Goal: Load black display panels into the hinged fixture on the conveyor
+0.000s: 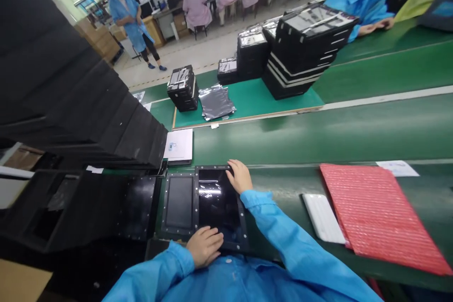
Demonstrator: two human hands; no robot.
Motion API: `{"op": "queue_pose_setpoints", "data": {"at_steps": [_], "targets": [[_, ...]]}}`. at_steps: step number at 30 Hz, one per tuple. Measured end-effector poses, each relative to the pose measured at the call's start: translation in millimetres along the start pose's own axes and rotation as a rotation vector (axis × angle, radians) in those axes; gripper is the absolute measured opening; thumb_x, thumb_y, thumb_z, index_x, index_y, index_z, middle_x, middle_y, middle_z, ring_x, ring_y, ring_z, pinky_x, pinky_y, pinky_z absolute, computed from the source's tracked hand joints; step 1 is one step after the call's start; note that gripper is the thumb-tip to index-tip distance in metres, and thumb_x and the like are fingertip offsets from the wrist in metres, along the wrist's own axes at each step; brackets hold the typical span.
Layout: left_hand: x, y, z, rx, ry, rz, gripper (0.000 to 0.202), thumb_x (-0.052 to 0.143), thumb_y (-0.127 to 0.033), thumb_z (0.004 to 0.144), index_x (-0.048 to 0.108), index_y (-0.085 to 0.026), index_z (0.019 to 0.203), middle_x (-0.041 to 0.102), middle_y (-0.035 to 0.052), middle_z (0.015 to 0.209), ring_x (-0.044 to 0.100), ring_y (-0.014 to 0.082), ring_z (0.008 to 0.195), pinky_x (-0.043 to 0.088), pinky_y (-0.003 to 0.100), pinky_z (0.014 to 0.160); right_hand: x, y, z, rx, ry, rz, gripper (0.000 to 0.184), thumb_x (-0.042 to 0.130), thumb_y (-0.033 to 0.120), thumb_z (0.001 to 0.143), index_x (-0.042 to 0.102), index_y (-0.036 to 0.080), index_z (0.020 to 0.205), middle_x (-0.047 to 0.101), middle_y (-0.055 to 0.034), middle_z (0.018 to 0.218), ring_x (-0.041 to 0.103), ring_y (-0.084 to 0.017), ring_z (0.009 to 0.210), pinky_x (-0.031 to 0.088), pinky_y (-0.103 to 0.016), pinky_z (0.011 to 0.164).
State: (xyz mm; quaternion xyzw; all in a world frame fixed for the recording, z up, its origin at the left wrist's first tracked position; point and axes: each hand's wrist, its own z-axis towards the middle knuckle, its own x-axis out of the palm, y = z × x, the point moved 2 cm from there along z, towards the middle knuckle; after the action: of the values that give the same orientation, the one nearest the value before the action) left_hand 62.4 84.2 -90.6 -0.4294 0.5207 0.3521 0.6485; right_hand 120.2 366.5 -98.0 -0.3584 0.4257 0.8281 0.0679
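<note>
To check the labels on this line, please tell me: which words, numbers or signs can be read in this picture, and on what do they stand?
No text can be read clearly.
White paper sheet on the green belt: printed, too small to read.
Paper slip behind the red bubble bag: too blurred.
White labels on the black cases: too small.

Red ribbing is shown on the padded sheet point(380, 217); green is seen on the conveyor belt point(283, 139), marked by a white stripe point(389, 98); glossy black on the tray point(219, 203); light blue on the sleeve point(272, 226).
</note>
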Motion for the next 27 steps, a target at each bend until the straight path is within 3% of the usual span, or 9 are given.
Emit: {"op": "queue_pose_setpoints", "data": {"at_steps": [4, 7, 12, 16, 17, 19, 22, 24, 27], "targets": [[6.3, 17, 6, 0.096, -0.072, 0.013, 0.025, 0.048, -0.027, 0.091, 0.062, -0.024, 0.111, 0.072, 0.0019, 0.107, 0.063, 0.014, 0.102, 0.044, 0.029, 0.085, 6, 27, 0, -0.315, 0.125, -0.13, 0.033, 0.044, 0.011, 0.084, 0.069, 0.02, 0.102, 0.069, -0.0091, 0.105, 0.06, -0.024, 0.107, 0.049, -0.044, 0.096], [6.8, 22, 12, 0.109, -0.128, 0.008, 0.023, 0.047, -0.028, 0.093, 0.063, -0.024, 0.109, 0.071, -0.001, 0.109, 0.062, 0.0116, 0.102, 0.043, 0.027, 0.082, 17, 37, -3, -0.436, 0.214, -0.156, 0.037, 0.041, 0.007, 0.083, 0.072, 0.021, 0.1, 0.071, -0.0077, 0.099, 0.064, -0.02, 0.097, 0.054, -0.037, 0.087], [0.8, 20, 20, 0.152, -0.208, -0.057, 0.025, 0.043, -0.024, 0.093, 0.063, -0.02, 0.109, 0.07, -0.0015, 0.113, 0.06, 0.0123, 0.104, 0.044, 0.027, 0.082, 24, 37, -2, -0.387, 0.239, -0.207, 0.038, 0.042, 0.008, 0.083, 0.073, 0.025, 0.096, 0.073, -0.005, 0.098, 0.066, -0.019, 0.092, 0.057, -0.035, 0.084], [-10.0, 36, 15, 0.142, -0.178, -0.207, 0.032, 0.05, -0.035, 0.088, 0.061, -0.018, 0.113, 0.065, 0.0065, 0.121, 0.055, 0.0203, 0.115, 0.042, 0.037, 0.099, 19, 56, -10, -0.259, 0.236, -0.262, 0.035, 0.045, 0.012, 0.08, 0.072, 0.022, 0.099, 0.071, -0.0058, 0.108, 0.064, -0.022, 0.104, 0.054, -0.041, 0.092], [-12.2, 47, 7, 0.075, -0.188, -0.261, 0.035, 0.052, -0.037, 0.086, 0.061, -0.019, 0.115, 0.062, 0.0088, 0.125, 0.052, 0.0226, 0.12, 0.04, 0.041, 0.103, 17, 63, -17, -0.219, 0.216, -0.257, 0.035, 0.045, 0.014, 0.08, 0.072, 0.02, 0.102, 0.069, -0.0065, 0.111, 0.062, -0.024, 0.108, 0.053, -0.042, 0.094], [-13.0, 77, -19, -0.193, -0.223, -0.38, 0.04, 0.054, -0.036, 0.084, 0.058, -0.018, 0.119, 0.056, 0.0132, 0.131, 0.048, 0.0253, 0.125, 0.039, 0.045, 0.106, 10, 79, -38, -0.119, 0.152, -0.215, 0.035, 0.045, 0.019, 0.082, 0.07, 0.018, 0.105, 0.067, -0.008, 0.116, 0.061, -0.025, 0.111, 0.052, -0.044, 0.095], [-2.4, 129, -70, -0.809, -0.242, -0.517, 0.044, 0.054, -0.028, 0.08, 0.055, -0.014, 0.122, 0.05, 0.0196, 0.136, 0.046, 0.0292, 0.128, 0.038, 0.048, 0.107, -2, 98, -85, 0.092, 0.064, -0.093, 0.032, 0.044, 0.029, 0.085, 0.071, 0.022, 0.1, 0.071, -0.0076, 0.106, 0.066, -0.025, 0.099, 0.055, -0.045, 0.089], [8.8, 152, -96, -1.135, -0.232, -0.545, 0.049, 0.057, -0.026, 0.076, 0.053, -0.012, 0.123, 0.045, 0.0233, 0.139, 0.04, 0.034, 0.133, 0.035, 0.053, 0.107, -9, 108, -116, 0.244, 0.048, -0.006, 0.03, 0.046, 0.035, 0.084, 0.072, 0.024, 0.093, 0.073, -0.006, 0.095, 0.069, -0.025, 0.09, 0.057, -0.043, 0.083], [20.1, 162, -103, -1.368, -0.303, -0.629, 0.057, 0.064, -0.028, 0.07, 0.05, -0.015, 0.124, 0.036, 0.0245, 0.145, 0.029, 0.0386, 0.139, 0.03, 0.059, 0.108, -16, 121, -150, 0.414, 0.054, 0.106, 0.03, 0.049, 0.042, 0.082, 0.073, 0.025, 0.089, 0.074, -0.0054, 0.086, 0.07, -0.026, 0.083, 0.058, -0.042, 0.078]]}}
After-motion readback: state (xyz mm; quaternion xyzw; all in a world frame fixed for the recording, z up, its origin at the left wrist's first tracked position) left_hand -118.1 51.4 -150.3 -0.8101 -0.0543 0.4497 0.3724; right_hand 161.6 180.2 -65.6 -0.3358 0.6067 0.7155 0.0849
